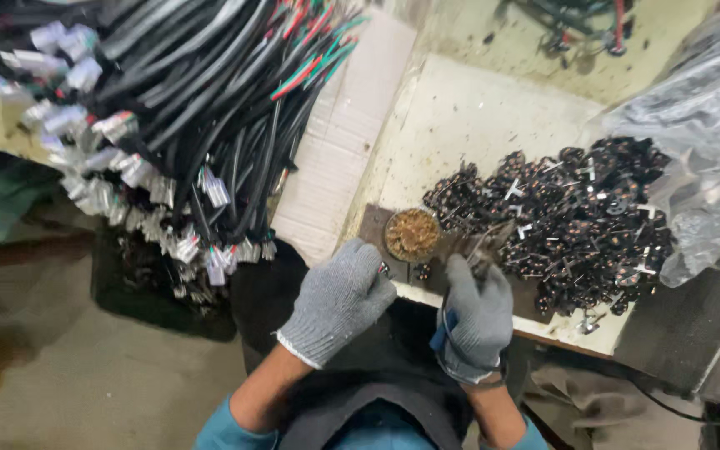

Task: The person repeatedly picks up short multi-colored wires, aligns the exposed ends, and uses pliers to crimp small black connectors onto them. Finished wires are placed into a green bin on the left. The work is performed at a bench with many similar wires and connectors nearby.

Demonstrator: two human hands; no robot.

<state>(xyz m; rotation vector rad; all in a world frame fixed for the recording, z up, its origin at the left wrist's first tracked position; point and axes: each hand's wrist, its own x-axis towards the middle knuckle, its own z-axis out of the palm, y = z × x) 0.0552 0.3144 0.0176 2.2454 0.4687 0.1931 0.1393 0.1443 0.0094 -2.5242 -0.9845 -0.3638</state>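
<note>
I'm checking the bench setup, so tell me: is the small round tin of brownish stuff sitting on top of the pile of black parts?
No, the round tin sits on the bench left of the pile of black parts, just ahead of the left hand.

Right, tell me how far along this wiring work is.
Done: cable bundles with white connectors hang at left. In hand: the right hand holds a blue-handled tool at the small brass-coloured cup; the left hand is beside it. Left: a large pile of black parts.

Stained bench (468, 117) under black parts (568, 221), bag (702, 125)
</note>
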